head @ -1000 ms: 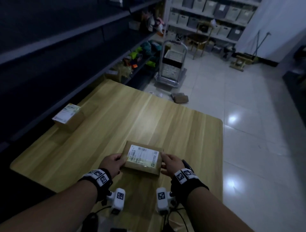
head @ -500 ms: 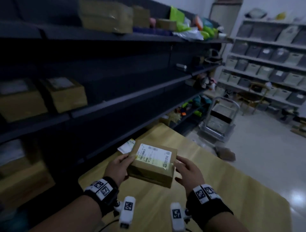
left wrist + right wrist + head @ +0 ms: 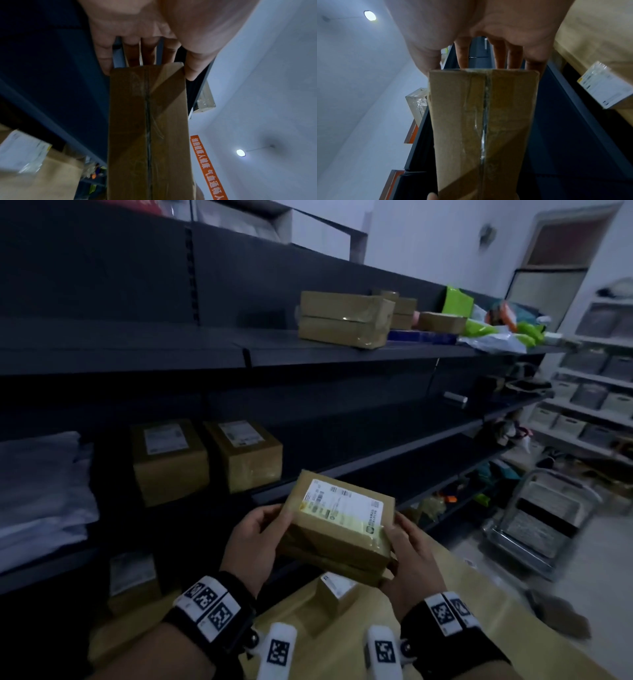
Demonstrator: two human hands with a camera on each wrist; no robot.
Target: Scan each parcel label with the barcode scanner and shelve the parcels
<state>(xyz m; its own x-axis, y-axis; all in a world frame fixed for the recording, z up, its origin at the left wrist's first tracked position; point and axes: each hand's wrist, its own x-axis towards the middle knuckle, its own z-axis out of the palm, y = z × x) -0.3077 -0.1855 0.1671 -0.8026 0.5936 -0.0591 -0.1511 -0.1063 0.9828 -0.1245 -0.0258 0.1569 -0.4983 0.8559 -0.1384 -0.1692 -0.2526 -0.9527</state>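
Note:
A brown cardboard parcel (image 3: 337,527) with a white label on top is held in the air in front of the dark shelving. My left hand (image 3: 255,534) grips its left end, thumb on top and fingers underneath. My right hand (image 3: 407,556) grips its right end the same way. The left wrist view shows the parcel's taped side (image 3: 148,128) running away from my fingers (image 3: 102,56); the right wrist view shows its other taped side (image 3: 483,128). Another labelled parcel (image 3: 337,590) lies on the wooden table (image 3: 496,642) just below. No barcode scanner is in view.
Two labelled parcels (image 3: 169,460) (image 3: 245,453) stand on the middle shelf (image 3: 394,450) to the upper left of the held one, with bare shelf to their right. The upper shelf holds taped boxes (image 3: 344,318) and green bags (image 3: 493,328). A trolley (image 3: 541,518) stands on the floor at right.
Both hands have lifted the parcel off the table and carried it up toward the shelving. My view has swung up from the table to the shelves.

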